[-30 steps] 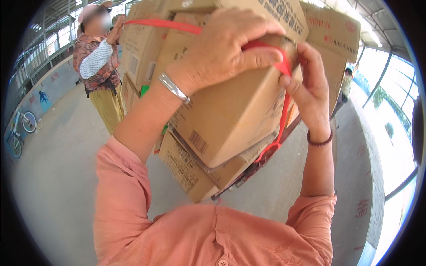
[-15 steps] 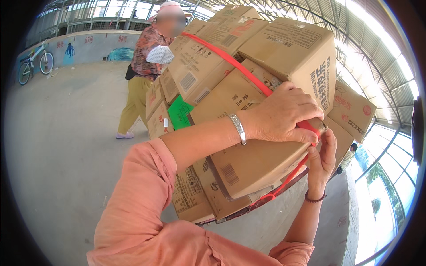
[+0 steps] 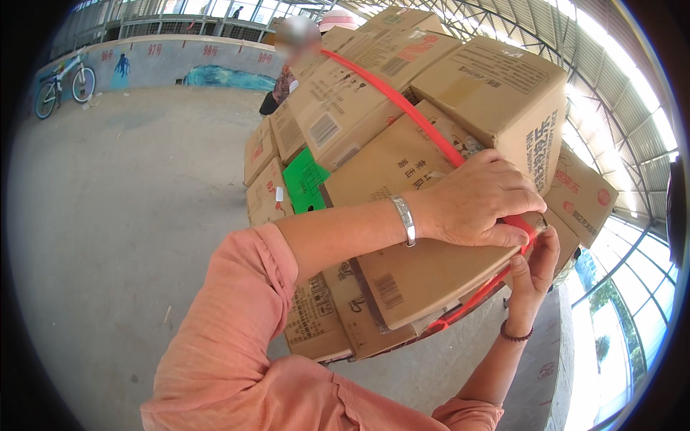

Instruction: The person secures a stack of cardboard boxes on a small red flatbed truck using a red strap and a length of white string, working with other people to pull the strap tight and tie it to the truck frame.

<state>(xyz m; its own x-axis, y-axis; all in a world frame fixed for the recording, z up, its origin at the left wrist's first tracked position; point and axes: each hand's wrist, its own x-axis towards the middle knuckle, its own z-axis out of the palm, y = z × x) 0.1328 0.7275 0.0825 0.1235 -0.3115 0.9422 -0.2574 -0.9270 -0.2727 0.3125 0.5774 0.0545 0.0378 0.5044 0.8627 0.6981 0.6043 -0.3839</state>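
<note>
A tall stack of flattened and boxed brown cardboard cartons [image 3: 424, 269] fills the middle, with a flat red strap [image 3: 402, 105] running over it. My left hand [image 3: 483, 201], silver bracelet at the wrist, lies across a carton's corner. Its fingers curl over the edge and its thumb presses the strap there. Just below, my right hand [image 3: 535, 266], wearing a dark beaded bracelet, pinches the strap between thumb and fingers against the same corner. From there the strap slants down to a red knot [image 3: 437, 326] near the lower edge of the stack.
A green sheet [image 3: 305, 181] sticks out among the cartons. Behind the stack stands a person [image 3: 287, 79], mostly hidden, and a striped hat [image 3: 339, 19] shows beside them. At the far left a bicycle [image 3: 65, 85] leans near a low painted wall [image 3: 158, 68]. Concrete floor [image 3: 158, 165] spreads leftward.
The person in the patterned top has moved right, behind the stack, and is now mostly hidden. The view has shifted slightly; both my hands keep their hold on the strap at the corner.
</note>
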